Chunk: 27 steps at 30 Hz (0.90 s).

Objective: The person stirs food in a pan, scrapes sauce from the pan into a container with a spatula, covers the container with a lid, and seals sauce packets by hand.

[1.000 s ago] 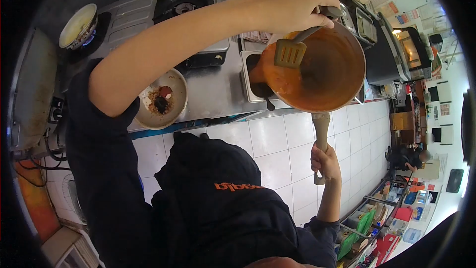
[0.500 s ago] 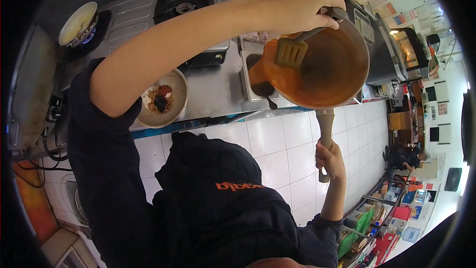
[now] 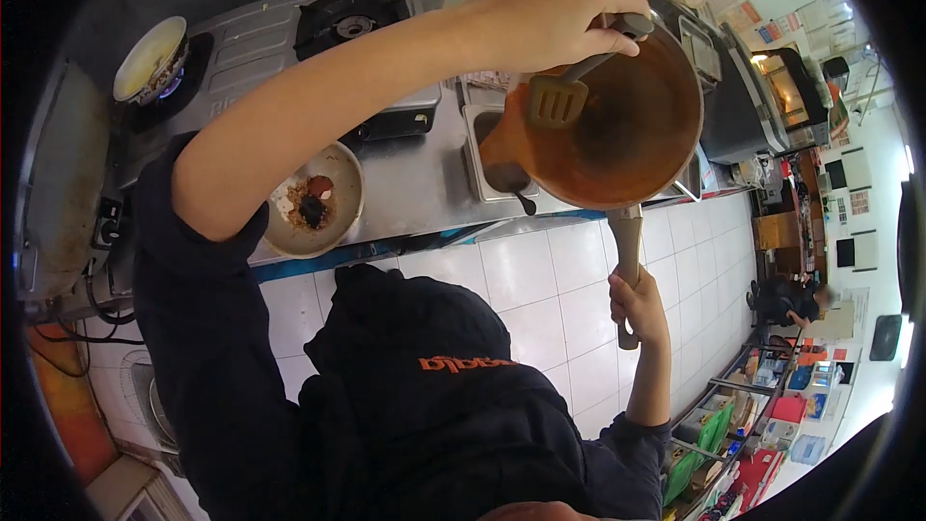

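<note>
My left hand (image 3: 588, 14) is closed on the grey handle of a slotted spatula (image 3: 558, 101), its head against the inner wall of a deep saucepan (image 3: 632, 125). Tilted to the left, the saucepan has orange-brown sauce (image 3: 511, 140) running over its rim into a rectangular metal container (image 3: 472, 140) on the counter. My right hand (image 3: 639, 307) grips the saucepan's long handle below. A dark utensil (image 3: 526, 204) sticks out from the container beside the saucepan. Nearer my left arm stands a shallow bowl (image 3: 349, 183) with dark, reddish and pale seasonings.
On the stove's lit left burner sits a pan (image 3: 152, 60) with yellowish contents. Another burner (image 3: 355, 27) lies behind my left forearm. A glowing oven (image 3: 783, 87) stands on the right. Tiled floor (image 3: 521, 270) shows below the counter; a person (image 3: 786, 304) is far right.
The saucepan and both hands have shifted slightly left in view. The spatula's head has moved a little left with them, and sauce still runs into the container.
</note>
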{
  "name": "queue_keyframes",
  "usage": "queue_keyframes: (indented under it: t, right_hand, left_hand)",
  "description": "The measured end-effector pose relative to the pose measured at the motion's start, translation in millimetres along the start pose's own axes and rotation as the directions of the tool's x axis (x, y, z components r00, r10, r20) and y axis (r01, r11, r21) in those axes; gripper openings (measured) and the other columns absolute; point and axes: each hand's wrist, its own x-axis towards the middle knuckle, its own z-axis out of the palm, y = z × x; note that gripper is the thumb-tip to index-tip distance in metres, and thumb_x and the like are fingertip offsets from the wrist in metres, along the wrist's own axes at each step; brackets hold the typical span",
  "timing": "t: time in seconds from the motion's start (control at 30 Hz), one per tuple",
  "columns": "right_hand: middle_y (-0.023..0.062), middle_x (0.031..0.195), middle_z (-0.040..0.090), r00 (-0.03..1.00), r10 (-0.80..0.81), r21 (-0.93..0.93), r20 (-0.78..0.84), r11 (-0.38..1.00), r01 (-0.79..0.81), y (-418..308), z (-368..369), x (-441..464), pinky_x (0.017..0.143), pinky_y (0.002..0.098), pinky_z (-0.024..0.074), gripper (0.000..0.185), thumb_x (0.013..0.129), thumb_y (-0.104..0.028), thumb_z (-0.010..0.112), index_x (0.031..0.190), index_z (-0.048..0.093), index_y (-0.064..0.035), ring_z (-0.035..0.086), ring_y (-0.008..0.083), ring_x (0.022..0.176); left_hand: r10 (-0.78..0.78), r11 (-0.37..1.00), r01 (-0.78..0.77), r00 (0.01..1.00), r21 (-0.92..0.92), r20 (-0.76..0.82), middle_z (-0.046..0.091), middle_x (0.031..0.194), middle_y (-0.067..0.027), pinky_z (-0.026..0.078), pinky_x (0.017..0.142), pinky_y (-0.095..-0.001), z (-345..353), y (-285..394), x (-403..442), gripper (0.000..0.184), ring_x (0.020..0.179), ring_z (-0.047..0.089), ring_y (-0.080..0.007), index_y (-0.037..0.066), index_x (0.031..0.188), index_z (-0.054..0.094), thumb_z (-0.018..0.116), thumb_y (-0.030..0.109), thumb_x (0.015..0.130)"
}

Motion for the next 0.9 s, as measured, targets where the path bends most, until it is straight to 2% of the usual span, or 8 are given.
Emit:
queue_keyframes:
  t: [0.1,0.17,0.27,0.47,0.7,0.8,0.87,0.9]
  right_hand:
    - [-0.002,0.059,0.043,1.0,-0.005,-0.014,-0.019,1.0,0.004,0.1,5.7,-1.0,0.036,0.0215,0.0351,0.016,0.089,-0.016,0.056,0.087,0.044,-0.0056,0.041,0.0053,0.042]
    - [-0.0018,0.06,0.044,1.0,0.004,-0.015,-0.03,1.0,-0.005,-0.3,10.2,-1.1,0.036,0.0215,0.0358,0.015,0.089,-0.015,0.055,0.087,0.044,-0.0058,0.042,0.0054,0.042]
    - [-0.0019,0.06,0.044,0.999,-0.027,-0.048,-0.047,0.999,0.025,8.6,13.8,1.2,0.036,0.0218,0.037,0.014,0.089,-0.014,0.055,0.087,0.044,-0.0057,0.043,0.0056,0.042]
    - [0.0001,0.058,0.048,0.987,-0.034,-0.14,-0.155,0.99,0.013,13.2,28.5,0.0,0.038,0.0247,0.0394,0.011,0.087,-0.011,0.056,0.084,0.048,-0.0037,0.046,0.0079,0.044]
    - [0.0018,0.058,0.049,0.981,-0.061,-0.198,-0.186,0.98,0.023,18.1,33.2,-5.2,0.038,0.0257,0.0389,0.011,0.087,-0.011,0.057,0.085,0.049,-0.0034,0.047,0.008,0.044]
    - [0.0076,0.059,0.054,0.979,-0.052,-0.278,-0.199,0.961,-0.006,21.5,32.9,-6.5,0.042,0.03,0.0417,0.012,0.086,-0.011,0.058,0.086,0.05,-0.0017,0.052,0.014,0.046]
    - [0.0159,0.065,0.059,0.961,-0.194,-0.421,-0.197,0.902,0.096,30.0,31.8,-4.9,0.051,0.0356,0.0456,0.014,0.084,-0.01,0.059,0.088,0.051,0.0,0.059,0.0259,0.054]
    - [0.0159,0.065,0.059,0.961,-0.191,-0.417,-0.2,0.904,0.093,29.7,33.4,-6.2,0.051,0.0356,0.0456,0.014,0.084,-0.01,0.059,0.088,0.051,0.0,0.059,0.0259,0.054]
  left_hand:
    - [0.014,0.994,-0.003,0.995,0.109,-0.095,0.065,0.077,-0.0136,0.048,0.065,-0.0353,7.7,-6.7,-9.3,0.018,0.067,0.062,-0.0285,0.005,0.093,0.064,0.065,0.017,0.079]
    - [-0.021,0.983,0.016,1.0,0.185,0.021,0.066,0.086,-0.0086,0.051,0.07,-0.028,4.0,-4.2,-14.7,0.018,0.075,0.064,-0.0192,0.005,0.097,0.062,0.064,0.014,0.081]
    - [-0.021,0.991,0.024,1.0,0.133,-0.02,0.066,0.082,-0.0094,0.05,0.065,-0.0283,6.8,-3.8,-26.2,0.019,0.07,0.063,-0.0209,0.005,0.095,0.063,0.067,0.014,0.079]
    - [-0.101,0.991,0.107,0.992,0.083,-0.078,0.066,0.092,-0.0091,0.052,0.065,-0.0266,20.8,-15.3,-65.1,0.021,0.078,0.065,-0.0219,0.004,0.096,0.063,0.068,0.009,0.077]
    - [0.067,0.983,-0.039,0.986,0.178,-0.153,0.065,0.1,-0.0061,0.052,0.072,-0.0307,49.3,-14.3,-115.3,0.028,0.089,0.064,-0.0238,0.006,0.096,0.063,0.068,0.002,0.069]
    - [0.054,0.985,-0.028,0.987,0.172,-0.151,0.066,0.1,-0.0061,0.052,0.074,-0.0313,48.8,-8.4,-123.9,0.029,0.09,0.064,-0.0235,0.005,0.096,0.063,0.068,0.001,0.069]
    - [0.051,0.984,-0.023,0.987,0.176,-0.154,0.066,0.1,-0.0065,0.053,0.075,-0.031,47.8,-5.8,-128.4,0.029,0.091,0.064,-0.0232,0.005,0.096,0.063,0.068,0.001,0.068]
    - [0.049,0.983,-0.02,0.986,0.182,-0.16,0.066,0.1,-0.0068,0.053,0.075,-0.0306,47.3,-4.5,-130.3,0.029,0.092,0.064,-0.023,0.005,0.096,0.063,0.068,0.0,0.068]
